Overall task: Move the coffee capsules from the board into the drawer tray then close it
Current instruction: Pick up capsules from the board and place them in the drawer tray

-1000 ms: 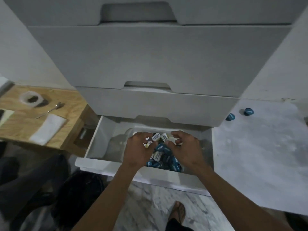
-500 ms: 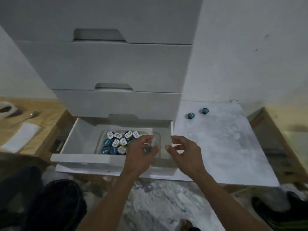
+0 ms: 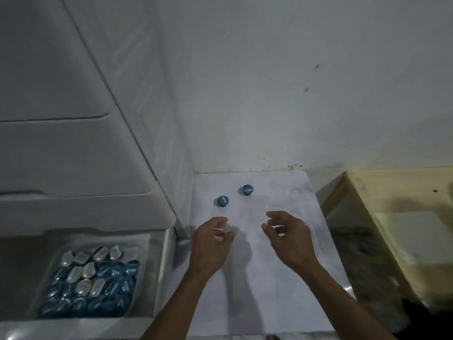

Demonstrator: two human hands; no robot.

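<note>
Two blue coffee capsules sit on the white marble board [image 3: 282, 285]: one capsule [image 3: 222, 200] to the left and another capsule [image 3: 247, 190] a little farther back. My left hand [image 3: 212, 244] hovers over the board just short of the left capsule, fingers loosely curled and empty. My right hand [image 3: 285, 238] hovers to the right, fingers also loosely curled around nothing. At lower left the open drawer [image 3: 159, 273] holds a clear tray [image 3: 52, 263] filled with several blue and white capsules [image 3: 93, 285].
White shut drawer fronts [image 3: 61, 155] rise above the open drawer at left. A white wall [image 3: 294, 94] stands behind the board. A wooden board [image 3: 397, 207] lies to the right, with dark floor between it and the marble board.
Both hands left the drawer tray and moved right over the marble board toward the two capsules. The view swung right, so the drawer now lies at lower left.
</note>
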